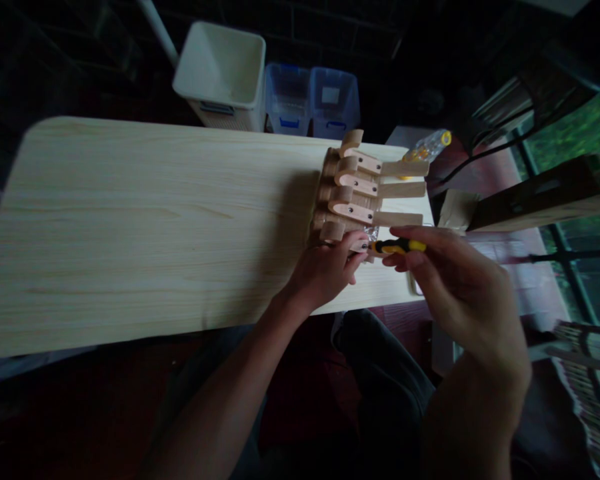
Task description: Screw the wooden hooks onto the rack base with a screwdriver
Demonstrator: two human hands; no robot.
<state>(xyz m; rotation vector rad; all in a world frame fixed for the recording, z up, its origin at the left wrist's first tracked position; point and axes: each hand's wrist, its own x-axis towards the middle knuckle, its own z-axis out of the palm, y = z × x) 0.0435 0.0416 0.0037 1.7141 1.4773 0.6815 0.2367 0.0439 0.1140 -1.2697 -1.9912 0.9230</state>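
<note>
Screwdriver (399, 247) pinched in my right hand (460, 300), left hand (325, 272) gripping wooden hand model (353, 193); slipping tip could scratch my fingers.

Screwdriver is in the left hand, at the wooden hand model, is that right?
No, not the left: the head view shows the screwdriver in the right hand, at the wooden hand model. The left hand is on the model.

The left hand (323, 270) curls forward low, while the right hand (455, 293), rather blurred, seems pinched at the fingertips.
</note>
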